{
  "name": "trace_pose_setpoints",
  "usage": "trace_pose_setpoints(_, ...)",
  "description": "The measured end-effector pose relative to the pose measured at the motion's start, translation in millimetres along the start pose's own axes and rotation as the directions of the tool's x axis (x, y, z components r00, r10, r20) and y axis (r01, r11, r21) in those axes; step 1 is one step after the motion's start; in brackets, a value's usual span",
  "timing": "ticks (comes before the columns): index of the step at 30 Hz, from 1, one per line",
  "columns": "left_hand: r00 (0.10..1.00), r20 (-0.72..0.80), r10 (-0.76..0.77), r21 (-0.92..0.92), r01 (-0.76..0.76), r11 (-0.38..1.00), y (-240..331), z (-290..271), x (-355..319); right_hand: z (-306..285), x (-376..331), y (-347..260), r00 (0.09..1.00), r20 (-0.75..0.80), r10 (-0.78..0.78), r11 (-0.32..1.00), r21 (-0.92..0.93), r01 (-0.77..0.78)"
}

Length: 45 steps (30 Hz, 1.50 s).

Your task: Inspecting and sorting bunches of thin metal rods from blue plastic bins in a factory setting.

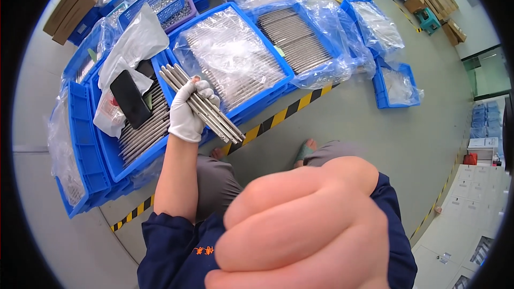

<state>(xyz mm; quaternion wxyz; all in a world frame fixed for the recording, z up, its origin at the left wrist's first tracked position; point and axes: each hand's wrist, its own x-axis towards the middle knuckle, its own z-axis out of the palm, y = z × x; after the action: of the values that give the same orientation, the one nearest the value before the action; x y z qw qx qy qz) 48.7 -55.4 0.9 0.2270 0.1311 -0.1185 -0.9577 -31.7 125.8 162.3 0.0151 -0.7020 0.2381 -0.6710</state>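
My left hand point(186, 113), in a white glove, is closed around a bundle of metal rods point(217, 121). The rods slant from upper left to lower right, with small holes near their lower ends. Beneath and beside that hand is a blue crate point(116, 174) with rows of similar rods point(140, 142). A black phone point(130, 99) and crumpled white plastic point(140, 37) lie on top of those rods. My right hand point(305, 225), bare and very close to the camera, has its fingers curled in; whatever it may hold is hidden.
Ahead stand a blue crate of plastic-covered rods point(230, 53) and another crate of darker rods point(294, 37). Two smaller blue crates point(397, 86) point(375, 24) sit to the right. Yellow-black tape point(278, 119) crosses the floor before my feet. White cabinets point(466, 198) line the right side.
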Motion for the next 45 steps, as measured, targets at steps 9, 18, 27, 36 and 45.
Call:
trace_pose_setpoints(9,1.000,0.002,-0.006,-0.007,0.006,1.000,-4,1,5,1,0,7,0.998,0.062,0.010,0.999,-0.050,-0.007)
trace_pose_setpoints(18,1.000,-0.023,0.018,0.047,-0.016,0.999,8,-10,8,14,-3,13,0.989,0.121,0.086,0.973,-0.225,-0.057)
trace_pose_setpoints(27,0.993,-0.113,0.025,0.012,-0.024,1.000,-10,-10,16,-192,-270,-76,-0.276,-0.389,0.879,-0.477,-0.724,-0.498)
trace_pose_setpoints(36,0.971,-0.149,0.188,-0.066,-0.200,0.978,-5,10,-3,-119,-186,-82,-0.139,-0.442,0.886,-0.359,-0.463,-0.811)
trace_pose_setpoints(45,0.851,0.117,0.513,0.384,-0.515,0.767,-50,70,-74,20,-166,54,-0.167,0.019,0.986,-0.073,0.942,-0.327)
